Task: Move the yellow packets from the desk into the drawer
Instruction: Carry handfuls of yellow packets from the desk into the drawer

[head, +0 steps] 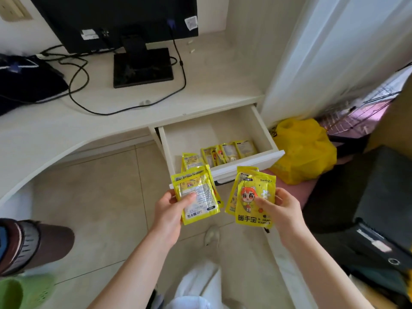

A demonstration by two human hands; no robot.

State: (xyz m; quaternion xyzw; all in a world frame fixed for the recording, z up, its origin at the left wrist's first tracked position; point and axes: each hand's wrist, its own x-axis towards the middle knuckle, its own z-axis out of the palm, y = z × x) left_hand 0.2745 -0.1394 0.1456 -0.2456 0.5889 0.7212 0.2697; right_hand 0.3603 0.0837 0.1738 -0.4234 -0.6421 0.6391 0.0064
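Head view: both forearms reach forward, palms turned inward. The left hand (pixel 170 208) has its grip pinched on a stack of yellow packets (pixel 196 196), thumb on top. The right hand (pixel 282 210) pinches another small stack (pixel 252 197). Just beyond both grips, the open drawer (pixel 247 162) holds more packets (pixel 227 152) under the worktop (pixel 124 117).

The monitor (pixel 116 18) is cut off by the top edge. How many yellow packets (pixel 196 195) are stacked behind the front one in the left hand (pixel 170 210) cannot be told. Print on the packets in the drawer (pixel 263 134) is too small to read.
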